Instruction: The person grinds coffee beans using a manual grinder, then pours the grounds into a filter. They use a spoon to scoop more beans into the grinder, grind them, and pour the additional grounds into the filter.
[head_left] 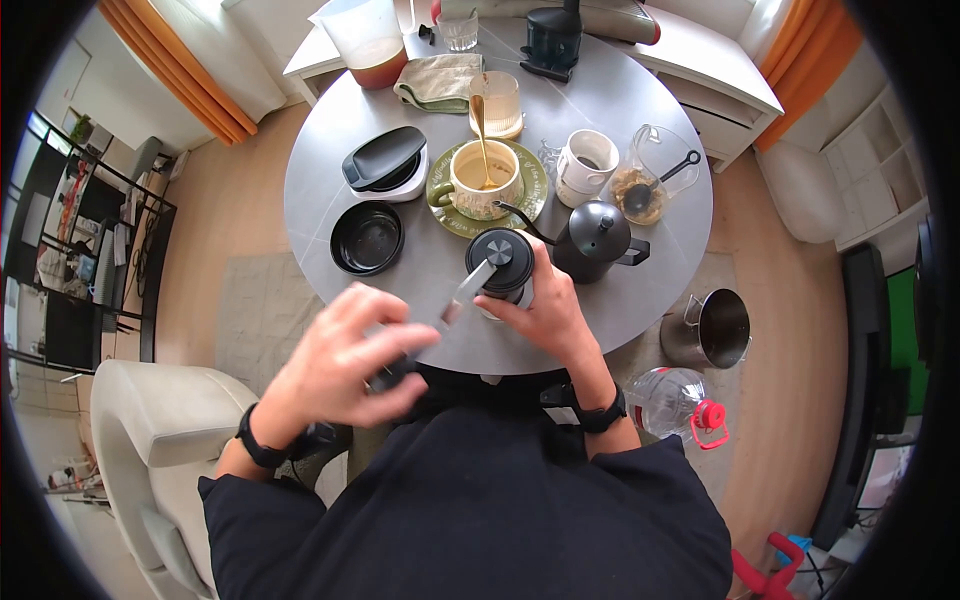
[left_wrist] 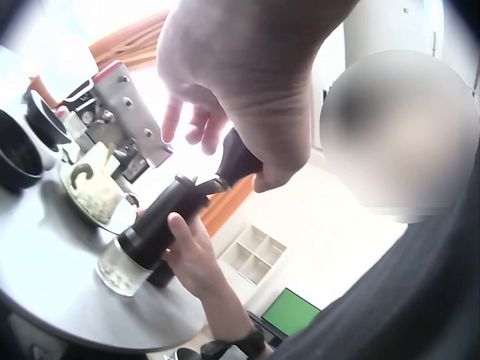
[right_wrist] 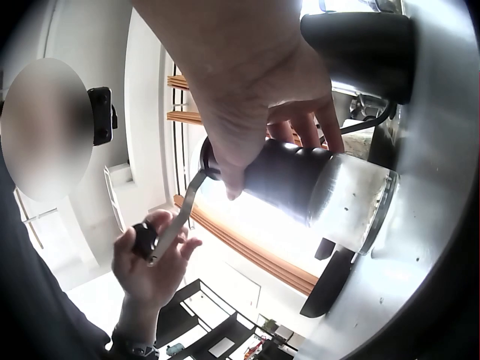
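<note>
A black hand grinder (head_left: 503, 256) stands near the table's front edge. Its clear jar (left_wrist: 120, 268) forms the base, with small specks inside in the right wrist view. My right hand (head_left: 553, 308) grips the black body (right_wrist: 283, 180) from the right, fingers behind and thumb in front. From the lid a metal crank arm (right_wrist: 178, 219) reaches out to the left. Around the black knob (left_wrist: 238, 157) at its end curl the fingers and thumb of my left hand (head_left: 340, 360), blurred in the head view.
Behind the grinder, a patterned cup (head_left: 470, 203) with a gold spoon sits on a green plate (head_left: 540, 205). A black kettle (head_left: 592, 242) is close on the right, its spout pointing left. A black bowl (head_left: 367, 238) and a scale (head_left: 408, 188) lie left.
</note>
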